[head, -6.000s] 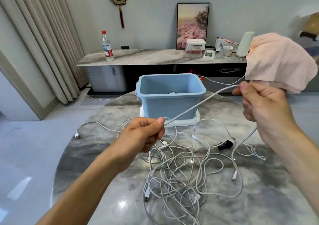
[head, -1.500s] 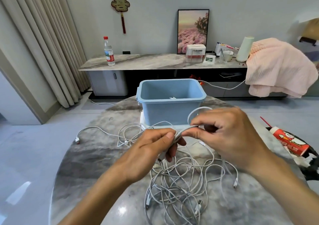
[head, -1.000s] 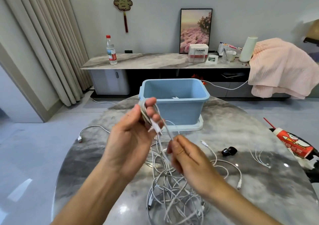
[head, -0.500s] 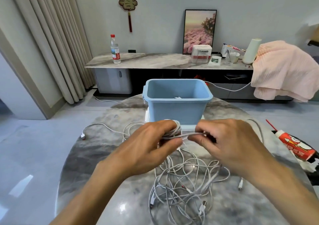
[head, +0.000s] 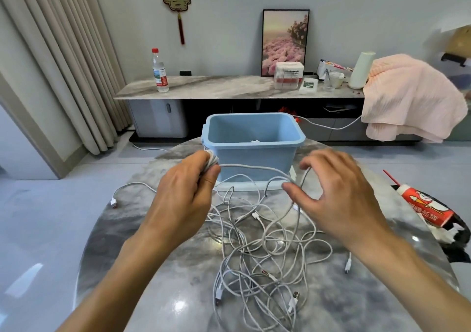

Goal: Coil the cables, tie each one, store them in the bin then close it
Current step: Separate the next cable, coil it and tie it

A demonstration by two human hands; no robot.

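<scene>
The left hand grips a small coil of white cable just in front of the blue bin, which stands open at the far side of the marble counter. A strand runs from the coil across to the right hand, whose fingers are spread loosely, the cable draped over them. Below both hands a tangle of white cables sprawls over the counter. A red carton lies at the right edge; a pink cloth hangs over the sideboard behind.
</scene>
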